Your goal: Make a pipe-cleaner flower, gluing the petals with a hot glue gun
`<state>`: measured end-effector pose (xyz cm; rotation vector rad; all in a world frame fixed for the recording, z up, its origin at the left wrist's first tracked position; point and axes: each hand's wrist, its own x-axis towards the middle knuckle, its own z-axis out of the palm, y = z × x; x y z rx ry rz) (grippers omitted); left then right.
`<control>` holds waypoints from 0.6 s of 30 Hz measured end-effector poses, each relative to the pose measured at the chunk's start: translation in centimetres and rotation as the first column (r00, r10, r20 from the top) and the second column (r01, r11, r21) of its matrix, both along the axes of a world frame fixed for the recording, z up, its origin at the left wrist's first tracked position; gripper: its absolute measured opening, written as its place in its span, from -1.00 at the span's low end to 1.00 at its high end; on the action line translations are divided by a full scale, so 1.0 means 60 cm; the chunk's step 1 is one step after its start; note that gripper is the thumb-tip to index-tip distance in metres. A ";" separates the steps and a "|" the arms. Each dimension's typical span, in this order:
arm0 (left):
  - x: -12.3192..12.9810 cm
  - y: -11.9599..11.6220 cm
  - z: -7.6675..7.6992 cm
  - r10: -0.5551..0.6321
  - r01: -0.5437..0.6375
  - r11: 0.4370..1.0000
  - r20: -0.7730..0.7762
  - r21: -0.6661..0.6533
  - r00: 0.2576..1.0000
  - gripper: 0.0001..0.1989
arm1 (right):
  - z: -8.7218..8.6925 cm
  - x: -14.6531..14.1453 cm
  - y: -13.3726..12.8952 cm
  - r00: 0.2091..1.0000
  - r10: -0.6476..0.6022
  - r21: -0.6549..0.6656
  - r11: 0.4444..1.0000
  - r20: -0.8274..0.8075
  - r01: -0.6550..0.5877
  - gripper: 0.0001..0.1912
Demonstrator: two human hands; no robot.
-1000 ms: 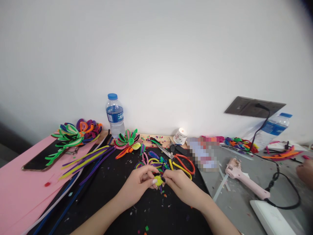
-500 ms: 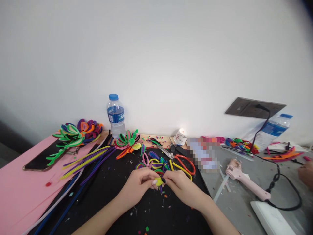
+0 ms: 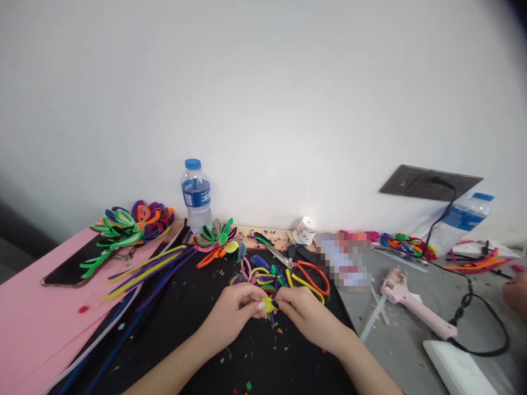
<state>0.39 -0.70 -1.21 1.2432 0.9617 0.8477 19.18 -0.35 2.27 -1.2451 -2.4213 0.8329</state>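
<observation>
My left hand (image 3: 234,308) pinches a small yellow fuzzy piece (image 3: 267,305), apparently bent pipe cleaner, between thumb and fingers. Fingertips of my right hand (image 3: 303,311) close on its dark right end; whether that is part of the piece is too small to tell. Just behind my hands lies a heap of looped pipe cleaners (image 3: 259,274) in purple, green, pink and yellow. Red-handled scissors (image 3: 310,276) lie behind my right hand, beside a bent yellow pipe cleaner (image 3: 302,283). Farther back stands a green pipe-cleaner flower (image 3: 222,238).
Long pipe cleaners (image 3: 150,269), a phone (image 3: 68,269) and finished flowers (image 3: 135,222) lie left. Behind stand a water bottle (image 3: 197,197) and a paper cup (image 3: 305,231). A corded glue gun (image 3: 420,310) and white box (image 3: 455,367) lie right, near another person's hand (image 3: 515,293).
My hands stay nearly in place, still pinching the yellow piece, which has turned very slightly. The whole view has shifted a little.
</observation>
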 end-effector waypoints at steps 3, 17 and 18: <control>0.001 -0.001 0.001 -0.006 0.006 1.000 0.000 0.005 1.000 -0.89 | -0.001 0.000 -0.001 1.000 -0.003 0.007 1.000 0.013 0.003 -0.77; 0.003 -0.002 0.013 -0.009 0.017 0.991 -0.064 0.134 0.998 -0.89 | -0.003 -0.003 -0.003 0.999 -0.022 0.016 1.000 -0.043 0.023 -0.71; 0.003 -0.002 0.013 -0.008 0.018 0.990 -0.070 0.140 0.998 -0.89 | -0.004 -0.003 -0.003 0.999 -0.023 0.014 1.000 -0.046 0.023 -0.71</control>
